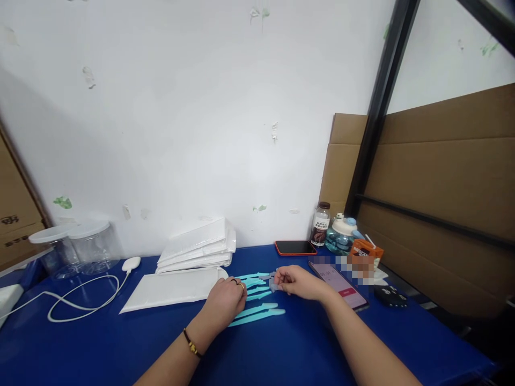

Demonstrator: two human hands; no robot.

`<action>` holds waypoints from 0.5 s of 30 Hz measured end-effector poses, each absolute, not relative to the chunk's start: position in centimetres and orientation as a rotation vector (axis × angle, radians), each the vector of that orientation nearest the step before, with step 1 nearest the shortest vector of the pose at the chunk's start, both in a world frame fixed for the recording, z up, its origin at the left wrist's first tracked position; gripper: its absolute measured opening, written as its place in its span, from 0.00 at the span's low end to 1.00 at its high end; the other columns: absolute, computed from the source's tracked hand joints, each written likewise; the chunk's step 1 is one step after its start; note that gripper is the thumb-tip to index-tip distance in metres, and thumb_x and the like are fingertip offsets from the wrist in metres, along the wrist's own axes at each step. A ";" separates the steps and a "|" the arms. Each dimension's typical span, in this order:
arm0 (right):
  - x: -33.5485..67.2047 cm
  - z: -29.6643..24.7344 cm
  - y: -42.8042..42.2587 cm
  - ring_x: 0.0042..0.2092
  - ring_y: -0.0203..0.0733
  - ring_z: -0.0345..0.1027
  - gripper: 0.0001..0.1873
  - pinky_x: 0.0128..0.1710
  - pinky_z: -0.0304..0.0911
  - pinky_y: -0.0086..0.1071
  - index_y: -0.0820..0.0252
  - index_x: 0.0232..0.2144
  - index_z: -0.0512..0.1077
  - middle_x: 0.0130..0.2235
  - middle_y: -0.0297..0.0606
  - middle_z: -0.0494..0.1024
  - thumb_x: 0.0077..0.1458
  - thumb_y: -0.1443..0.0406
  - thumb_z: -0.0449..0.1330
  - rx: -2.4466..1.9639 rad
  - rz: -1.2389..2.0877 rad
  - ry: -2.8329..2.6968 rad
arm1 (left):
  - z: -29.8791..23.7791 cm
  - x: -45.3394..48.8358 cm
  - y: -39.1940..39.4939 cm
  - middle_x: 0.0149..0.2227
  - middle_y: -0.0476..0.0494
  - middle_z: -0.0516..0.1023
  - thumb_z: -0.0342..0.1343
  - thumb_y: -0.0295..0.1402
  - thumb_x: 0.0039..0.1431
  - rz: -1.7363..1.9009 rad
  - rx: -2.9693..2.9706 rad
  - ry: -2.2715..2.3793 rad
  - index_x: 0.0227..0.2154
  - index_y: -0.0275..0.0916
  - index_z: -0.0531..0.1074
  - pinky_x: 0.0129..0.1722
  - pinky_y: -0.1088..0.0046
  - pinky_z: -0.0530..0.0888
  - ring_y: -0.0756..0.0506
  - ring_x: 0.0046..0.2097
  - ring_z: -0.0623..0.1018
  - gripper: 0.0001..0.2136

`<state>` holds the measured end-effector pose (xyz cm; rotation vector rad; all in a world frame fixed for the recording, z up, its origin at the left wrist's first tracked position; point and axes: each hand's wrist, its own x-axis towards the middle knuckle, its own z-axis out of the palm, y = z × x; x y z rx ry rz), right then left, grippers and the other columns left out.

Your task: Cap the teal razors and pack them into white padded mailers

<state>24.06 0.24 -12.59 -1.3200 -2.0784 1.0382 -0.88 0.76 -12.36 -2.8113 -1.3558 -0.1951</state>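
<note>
Several thin turquoise plastic razors (257, 313) lie fanned on the blue table (281, 354). My left hand (224, 301), with rings and a bracelet, rests closed over their left ends. My right hand (296, 281) pinches a small grey piece (273, 284) at the tip of one razor. A white padded mailer (173, 288) lies flat just left of my left hand.
A stack of white mailers (199, 246) leans at the wall. Two clear lidded jars (76, 247) and a white cable (76, 300) sit at left. An orange-cased phone (295, 247), a lit phone (340, 284), a bottle (321, 223), an orange box (365, 251) and cardboard sheets (442, 171) stand at right.
</note>
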 end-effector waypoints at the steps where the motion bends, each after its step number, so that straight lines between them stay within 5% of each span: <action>1: 24.0 -12.5 0.2 0.28 0.32 0.62 0.07 0.27 0.58 0.25 0.62 0.33 0.70 0.28 0.34 0.70 0.52 0.65 0.56 -1.327 0.994 -2.077 | -12.4 -1.0 0.8 0.31 0.40 0.73 0.41 0.29 0.59 -0.245 -2.828 -1.381 0.28 0.37 0.67 0.37 0.69 0.64 0.44 0.37 0.72 0.10; 7: 23.2 -11.1 -0.4 0.30 0.34 0.60 0.06 0.29 0.56 0.26 0.61 0.33 0.68 0.29 0.33 0.69 0.56 0.64 0.53 -1.286 0.722 -2.011 | -12.0 -2.0 0.7 0.27 0.49 0.68 0.31 0.37 0.65 -0.663 -2.969 -1.611 0.33 0.41 0.60 0.30 0.74 0.62 0.48 0.29 0.68 0.13; 15: 21.9 -9.3 -1.7 0.36 0.38 0.62 0.10 0.37 0.59 0.30 0.58 0.34 0.68 0.36 0.37 0.67 0.60 0.61 0.49 -1.133 0.479 -1.978 | -11.5 -2.4 0.4 0.29 0.49 0.71 0.29 0.45 0.64 -0.616 -3.196 -1.509 0.29 0.40 0.66 0.34 0.76 0.64 0.49 0.33 0.69 0.23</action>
